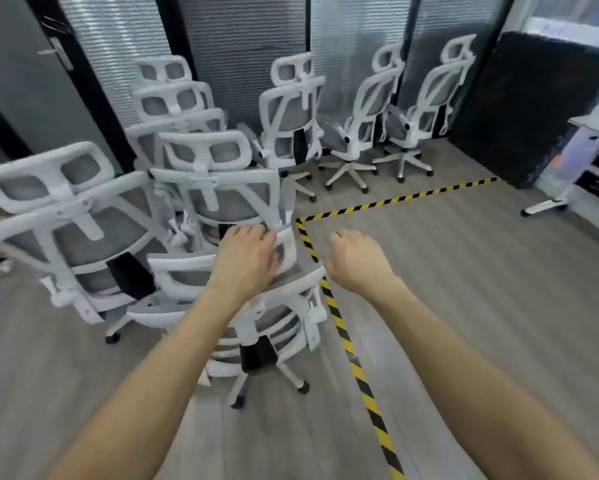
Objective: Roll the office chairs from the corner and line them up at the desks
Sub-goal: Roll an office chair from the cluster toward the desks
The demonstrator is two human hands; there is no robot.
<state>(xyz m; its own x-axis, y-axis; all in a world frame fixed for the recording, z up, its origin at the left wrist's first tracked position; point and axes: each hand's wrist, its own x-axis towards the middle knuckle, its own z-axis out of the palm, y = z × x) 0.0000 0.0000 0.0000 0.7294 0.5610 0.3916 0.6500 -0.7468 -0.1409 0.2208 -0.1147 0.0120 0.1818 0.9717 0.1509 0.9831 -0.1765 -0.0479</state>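
Note:
Several white-framed office chairs with grey mesh backs crowd the corner. The nearest chair (274,327) stands just in front of me with its back toward me. My left hand (248,258) lies on its white headrest, fingers curled over the top edge. My right hand (357,259) hangs in the air to the right of that headrest, fingers loosely curled, holding nothing. Another chair (66,237) stands close on the left, and one (222,188) directly behind the nearest. Three chairs (357,133) stand further back by the blinds.
Yellow-black hazard tape (343,334) runs along the wooden floor and turns right at a corner. A white desk (589,133) with a metal foot stands at the right edge. A dark panel (520,109) leans at the back right. Glass walls with blinds close the corner.

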